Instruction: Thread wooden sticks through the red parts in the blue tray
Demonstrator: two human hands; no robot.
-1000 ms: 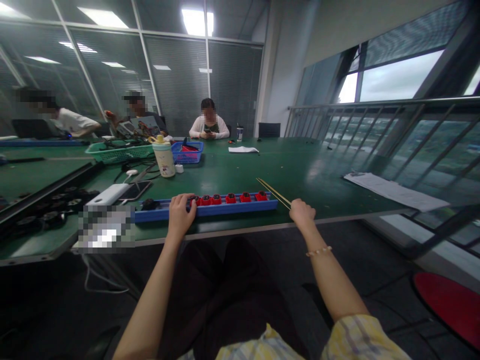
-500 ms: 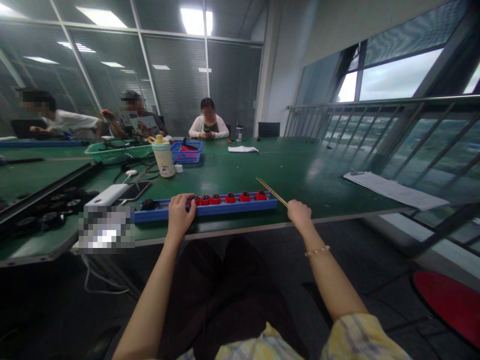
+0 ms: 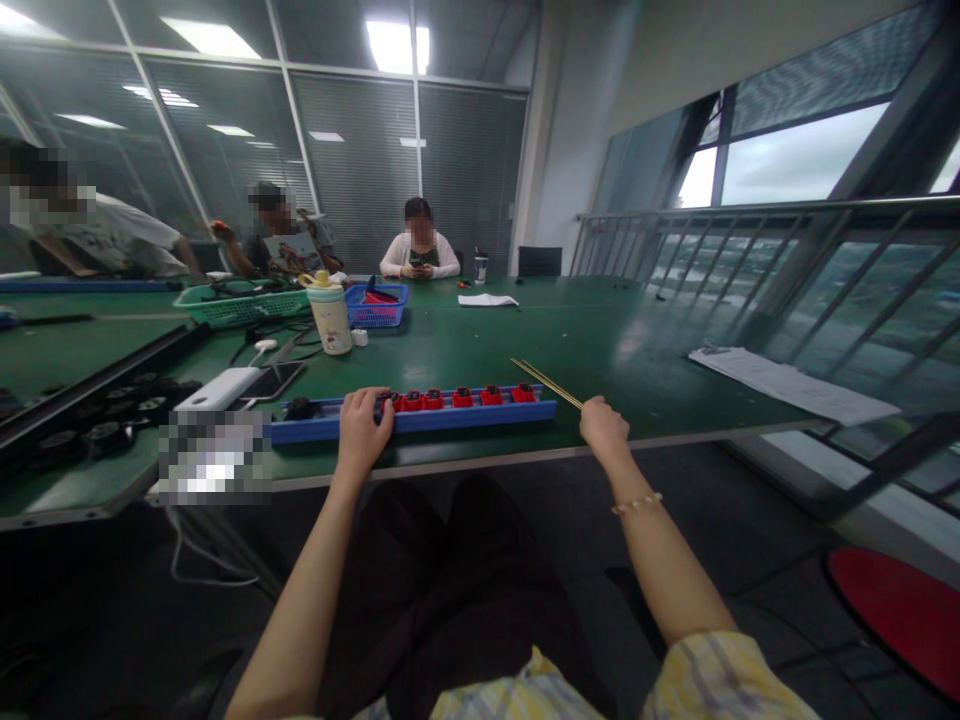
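A long blue tray (image 3: pixel 450 420) lies along the table's front edge. Several red pieces with dark tops (image 3: pixel 491 394) sit in a row in it, and a black round part (image 3: pixel 300 408) is at its left end. My left hand (image 3: pixel 363 428) is curled over the tray's left half, fingers at the leftmost red piece, which they partly hide. In my closed right hand (image 3: pixel 604 430), just past the tray's right end, are two thin golden sticks (image 3: pixel 551 383). They point up and left, their far tips slightly apart above the table or on it; I cannot tell which.
A cup (image 3: pixel 330 322), a green basket (image 3: pixel 244 305) and a blue basket (image 3: pixel 379 312) stand at back left. A white power bank (image 3: pixel 217 390), a phone (image 3: pixel 274 381) and black parts (image 3: pixel 112 420) lie left. A clipboard (image 3: pixel 787 382) lies right. Three people sit opposite.
The far tips of the golden sticks have spread a little apart. My right hand has shifted slightly to the right. My left hand keeps its place on the tray.
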